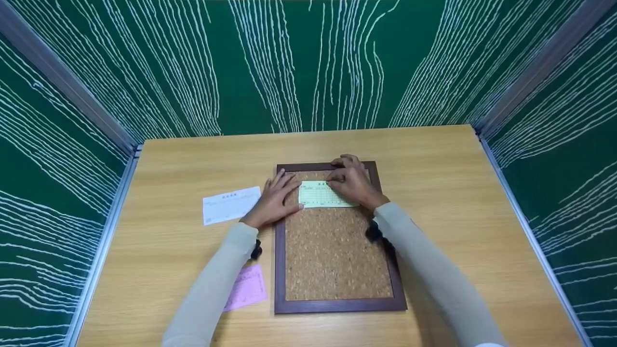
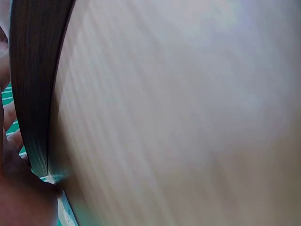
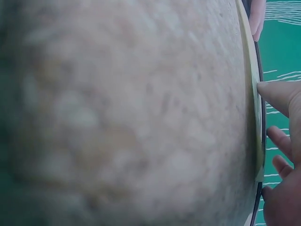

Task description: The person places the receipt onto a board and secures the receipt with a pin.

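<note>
Mid-frame, we are observing left hand, fingers spread, touching green slip at left edge; right hand, fingers bent, at top edge, hold undeterminable.

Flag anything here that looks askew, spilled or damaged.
The white slip and pink slip look askew: both lie tilted against the edges of the board, left of it. Nothing visible looks spilled or damaged.

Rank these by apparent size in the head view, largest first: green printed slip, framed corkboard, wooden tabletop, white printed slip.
1. Wooden tabletop
2. Framed corkboard
3. White printed slip and green printed slip: unranked; they look alike, and both are partly covered.
</note>
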